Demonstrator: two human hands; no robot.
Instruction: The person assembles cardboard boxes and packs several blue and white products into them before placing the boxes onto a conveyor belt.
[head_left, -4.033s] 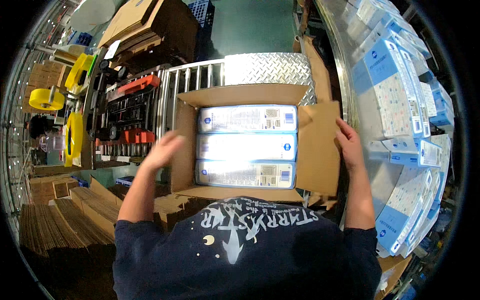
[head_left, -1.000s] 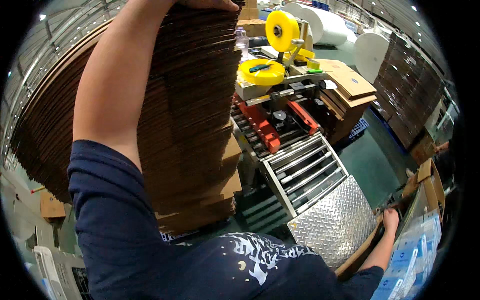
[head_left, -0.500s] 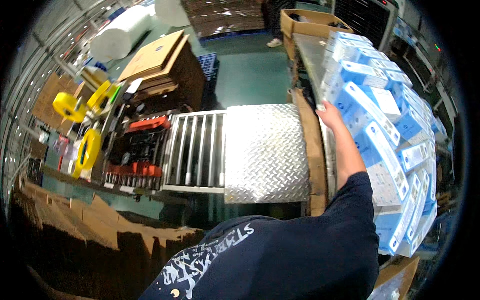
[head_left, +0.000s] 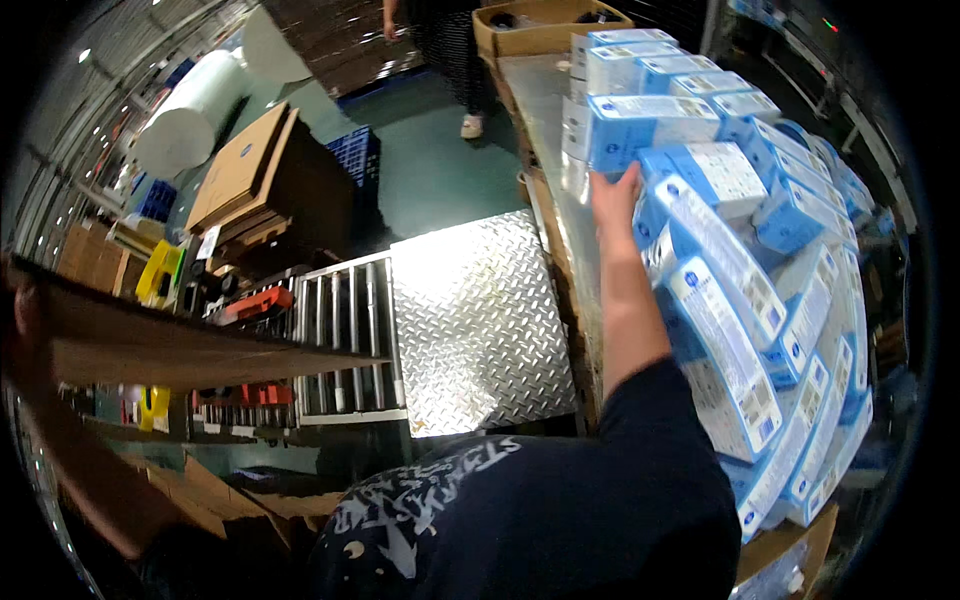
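At the far left, my left hand (head_left: 25, 330) is closed on the end of a flat cardboard carton (head_left: 190, 350), seen nearly edge-on, which stretches across the roller conveyor. On the right, my right hand (head_left: 615, 205) reaches out with thumb and fingers apart. Its fingertips are at the lower edge of a blue-and-white box (head_left: 655, 118) in a large pile. Whether they touch it is hard to tell. Beside the thumb lies another blue-and-white box (head_left: 705, 172); long boxes (head_left: 720, 260) lean nearer to me.
A steel tread plate (head_left: 480, 320) adjoins the roller conveyor (head_left: 345, 300). An orange-and-black taping machine (head_left: 255, 305) and yellow tape rolls (head_left: 160, 272) stand left. Behind are stacked flat cartons (head_left: 245, 175), a blue pallet (head_left: 355, 160) and another person's legs (head_left: 455, 60).
My left hand has come into view with the flat carton, now over the conveyor. My right hand has moved from the table edge to the boxes. The view has turned; another person's legs show more.
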